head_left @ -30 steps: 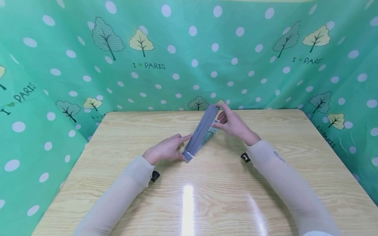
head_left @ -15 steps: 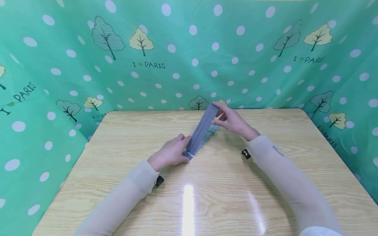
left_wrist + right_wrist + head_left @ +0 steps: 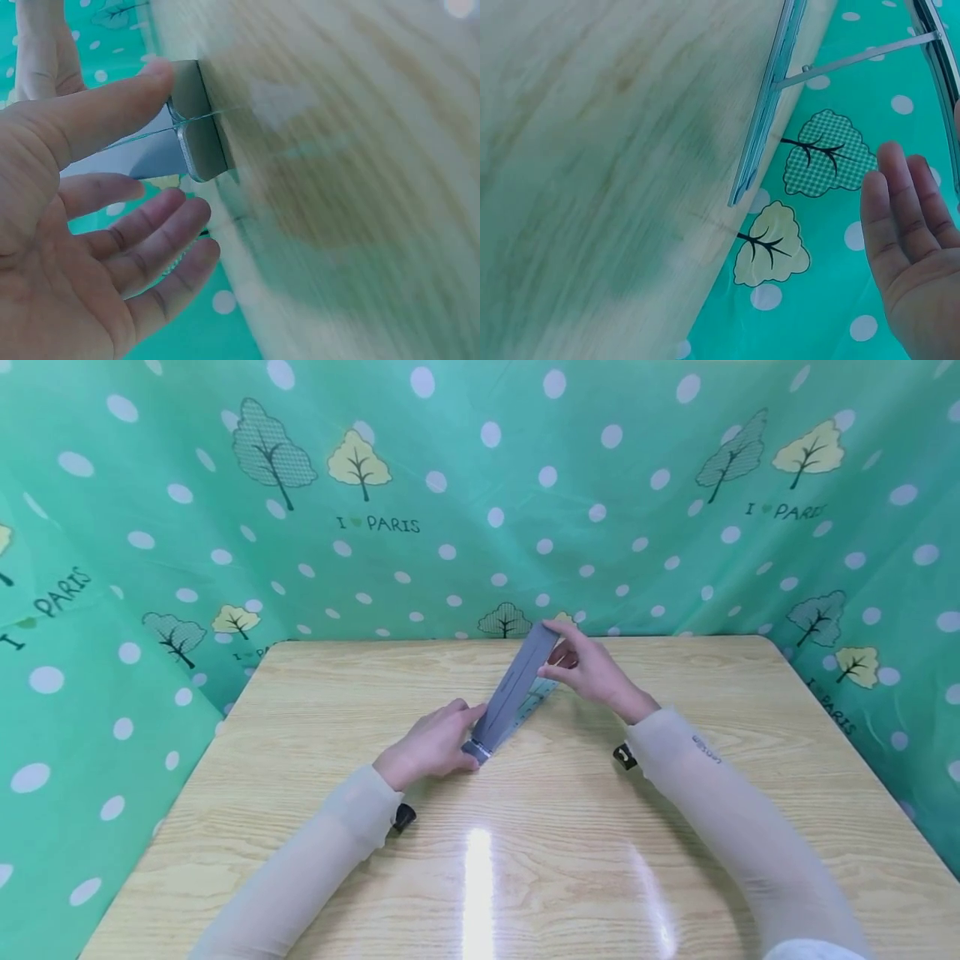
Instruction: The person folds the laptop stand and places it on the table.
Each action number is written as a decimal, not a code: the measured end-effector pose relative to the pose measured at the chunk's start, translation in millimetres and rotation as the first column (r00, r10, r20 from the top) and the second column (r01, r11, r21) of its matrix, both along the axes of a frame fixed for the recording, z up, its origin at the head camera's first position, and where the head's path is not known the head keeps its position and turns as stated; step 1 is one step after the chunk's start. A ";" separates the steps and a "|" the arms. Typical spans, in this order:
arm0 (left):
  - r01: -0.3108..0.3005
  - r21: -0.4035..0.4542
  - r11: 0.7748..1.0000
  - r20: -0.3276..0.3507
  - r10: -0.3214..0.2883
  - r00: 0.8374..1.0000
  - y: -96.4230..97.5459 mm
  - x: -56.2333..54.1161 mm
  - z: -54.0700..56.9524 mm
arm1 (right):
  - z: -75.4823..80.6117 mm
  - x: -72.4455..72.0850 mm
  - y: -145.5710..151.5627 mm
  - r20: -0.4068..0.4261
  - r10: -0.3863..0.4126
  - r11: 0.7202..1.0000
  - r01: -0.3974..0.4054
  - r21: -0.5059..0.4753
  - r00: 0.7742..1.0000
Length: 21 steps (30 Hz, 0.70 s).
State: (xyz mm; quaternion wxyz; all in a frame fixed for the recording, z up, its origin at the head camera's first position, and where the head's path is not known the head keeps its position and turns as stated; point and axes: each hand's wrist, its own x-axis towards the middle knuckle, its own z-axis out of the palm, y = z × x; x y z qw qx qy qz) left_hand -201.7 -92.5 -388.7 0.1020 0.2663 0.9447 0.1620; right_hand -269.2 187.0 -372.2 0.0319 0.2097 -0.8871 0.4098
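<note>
Starting at the left, we are seeing the left grip (image 3: 429,745) pinching the hinge end (image 3: 201,142) of a grey hinged device (image 3: 514,685) between thumb and index finger, its other fingers hanging loose. The device is standing near the middle of the desk (image 3: 337,693), toward the far edge, its upper leaf (image 3: 939,67) slanting over a base (image 3: 769,101), with a thin strut (image 3: 862,58) bridging the two. Farther right, the right grip (image 3: 592,678) is holding the leaf's raised tip between thumb and index finger. We are judging the device light and stiff, probably a little slippery, with the strut looking like its weakest part; we are favouring a hold on the hinge end and the tip's edges, well away from that strut.
</note>
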 end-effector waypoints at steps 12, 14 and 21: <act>-0.028 0.015 0.999 0.078 0.027 0.997 -10.2 -14.3 3.7 | -1.9 16.0 -7.4 -0.054 -0.087 0.996 0.086 -0.026 0.995; -0.020 0.034 0.999 0.097 0.016 0.995 -11.5 -16.4 3.5 | -2.4 18.4 -8.5 -0.078 -0.102 0.995 0.100 -0.019 0.992; 0.011 0.038 0.999 0.104 -0.015 0.994 -17.0 -24.6 3.7 | -4.4 24.7 -11.4 -0.141 -0.152 0.987 0.157 0.023 0.978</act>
